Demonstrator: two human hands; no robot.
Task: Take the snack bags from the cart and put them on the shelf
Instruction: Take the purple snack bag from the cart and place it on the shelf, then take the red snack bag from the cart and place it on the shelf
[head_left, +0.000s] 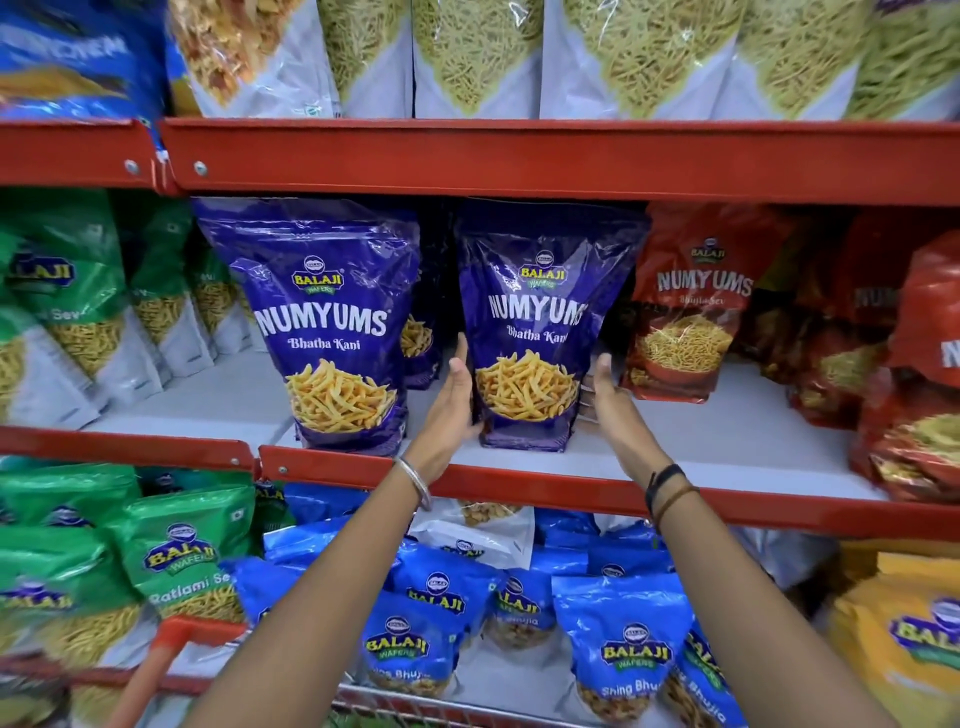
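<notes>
Both hands flank a purple bag (530, 332) standing upright on the middle shelf (519, 480), base near the front lip. Left hand (451, 402) is flat against the bag's left edge, fingers up. Right hand (610, 395) sits at the right edge, palm in, fingers partly behind the bag; contact there is hard to confirm. No clamp on either side, more a light press between open palms, so the bag reads as set down and being squared.

To do it well: keep the palms low on the sides, nudge the base back until the face lines up with the second purple bag (332, 332) just to its left, label forward, not leaning on the red bag (685, 306) to its right. Release only once it stands alone.

Text: both purple bags read "BALAJI WAFERS", "NUMYUMS", "Bhatha Kani". Red bag: "BALAJI", "NUMYUMS", the small line too blurred. Green bags (182, 566) below: "BALAJI WAFERS", "Ratlami Se…". Blue bags (628, 660): "BALAJI WAFERS", "Shing Bhu…". Cart handle (171, 644) shows bottom left.
</notes>
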